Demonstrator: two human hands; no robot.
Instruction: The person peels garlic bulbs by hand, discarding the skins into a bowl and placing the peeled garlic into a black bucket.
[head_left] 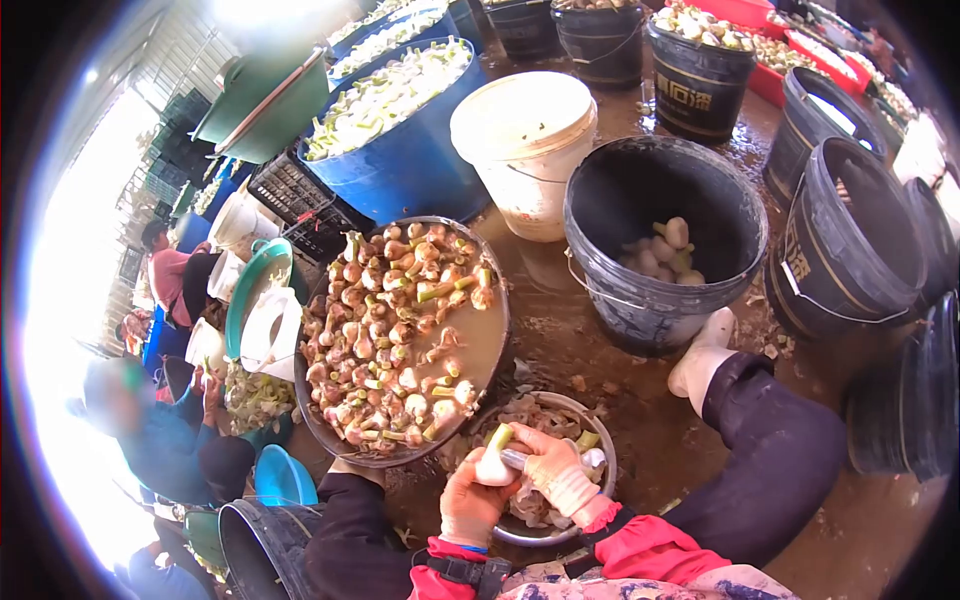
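Observation:
My left hand, in an orange-stained glove, is closed around a garlic bulb with a short green stem. A knife is gripped in my right hand; only a short silver part of it shows, against the bulb. Below both hands sits a metal bowl with peeled skins and stem pieces in it. Just beyond my left hand stands a wide round tub of unpeeled garlic bulbs in muddy water. Several pale bulbs lie at the bottom of a black bucket ahead of me.
A lidded white bucket stands beside a blue tub heaped with cut stems. More black buckets line the right, on a wet brown floor. Another person in blue sits at left, near a light-blue basin.

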